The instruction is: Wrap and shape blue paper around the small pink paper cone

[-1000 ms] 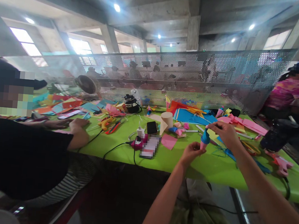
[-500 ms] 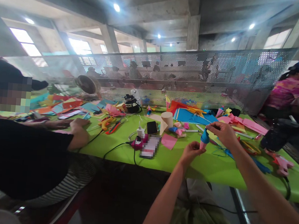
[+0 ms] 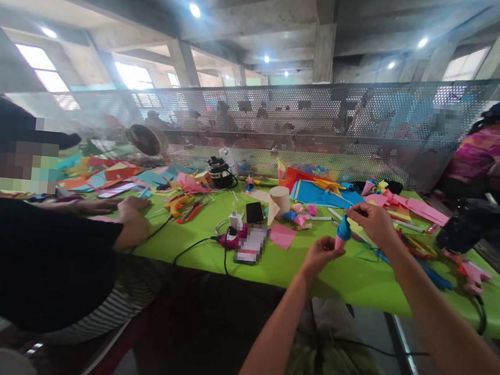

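A small paper ice cream cone (image 3: 343, 233), pink below and blue with a twisted peak above, is held upright over the green table (image 3: 277, 271). My left hand (image 3: 323, 253) closes its fingertips on the pink lower part. At the top, my right hand (image 3: 372, 220) pinches the blue tip between thumb and fingers. Just beyond the hands lie blue sheets (image 3: 326, 195) and several small pink and blue paper pieces (image 3: 300, 218). Right of my right wrist sits a dark blue item (image 3: 437, 278), whose kind I cannot make out.
A pink glue gun (image 3: 474, 277) with a cord lies at the right. Left of my hands are a tape roll (image 3: 279, 202), a pink paper square (image 3: 282, 236), phones (image 3: 251, 246) and a power strip (image 3: 233, 237). A co-worker (image 3: 29, 261) sits at the left. A perforated metal screen (image 3: 255, 124) stands behind.
Both hands stay nearly in place on the paper ice cream cone. Its blue top looks slightly turned. The co-worker at the left has shifted a little.
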A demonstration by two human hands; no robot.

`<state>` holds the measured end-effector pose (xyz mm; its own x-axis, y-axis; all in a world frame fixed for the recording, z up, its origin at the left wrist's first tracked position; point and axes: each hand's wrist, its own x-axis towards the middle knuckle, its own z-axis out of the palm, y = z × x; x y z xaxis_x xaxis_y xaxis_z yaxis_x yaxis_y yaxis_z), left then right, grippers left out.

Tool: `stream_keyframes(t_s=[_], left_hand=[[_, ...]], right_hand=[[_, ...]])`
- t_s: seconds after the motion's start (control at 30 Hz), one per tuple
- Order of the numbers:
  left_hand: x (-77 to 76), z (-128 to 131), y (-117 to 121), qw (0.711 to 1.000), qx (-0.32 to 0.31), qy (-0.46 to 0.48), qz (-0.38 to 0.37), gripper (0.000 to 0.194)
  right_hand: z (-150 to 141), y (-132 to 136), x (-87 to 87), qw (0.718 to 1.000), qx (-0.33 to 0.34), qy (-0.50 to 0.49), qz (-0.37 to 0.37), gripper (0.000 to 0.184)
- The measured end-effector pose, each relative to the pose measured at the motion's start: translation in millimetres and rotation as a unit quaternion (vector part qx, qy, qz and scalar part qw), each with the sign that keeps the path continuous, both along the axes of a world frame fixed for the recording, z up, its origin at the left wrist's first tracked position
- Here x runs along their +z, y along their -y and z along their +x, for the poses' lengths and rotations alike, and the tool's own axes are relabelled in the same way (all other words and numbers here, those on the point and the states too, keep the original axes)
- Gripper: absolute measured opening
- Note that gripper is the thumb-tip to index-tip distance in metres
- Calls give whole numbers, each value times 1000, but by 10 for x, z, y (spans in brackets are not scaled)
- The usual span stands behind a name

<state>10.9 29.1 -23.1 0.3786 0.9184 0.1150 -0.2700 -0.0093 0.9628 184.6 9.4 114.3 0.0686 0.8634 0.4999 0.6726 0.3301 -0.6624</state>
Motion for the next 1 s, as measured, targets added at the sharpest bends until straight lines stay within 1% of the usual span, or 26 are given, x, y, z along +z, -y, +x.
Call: stream_keyframes(t_s=[0.27,0.4,0.47,0.57,0.67,0.73,0.83,1.0], left_hand=[[-11,1,-21,1000,0,4,0,59],[13,-16,-18,1000,5,23,-1,61],[27,-26,-20,999,13,39,-3,63],[37,-37,-28,998,29,62,-6,63],[34,-42,-35,996,39,76,-10,62],[31,-44,-35,996,41,81,-12,62],[34,-45,-20,996,38,80,-15,66],[66,-33,16,997,29,74,-13,73]], right_hand=[[-46,27,14,1000,-11,-3,20,50],[14,26,-24,999,9,-28,14,49],[58,45,-98,998,17,-53,5,50],[83,100,-298,996,26,-84,-24,50],[13,169,-531,992,43,-101,-60,51],[-75,201,-652,990,50,-108,-76,52],[-209,205,-753,989,47,-117,-81,54],[-296,149,-810,989,24,-133,-67,53]])
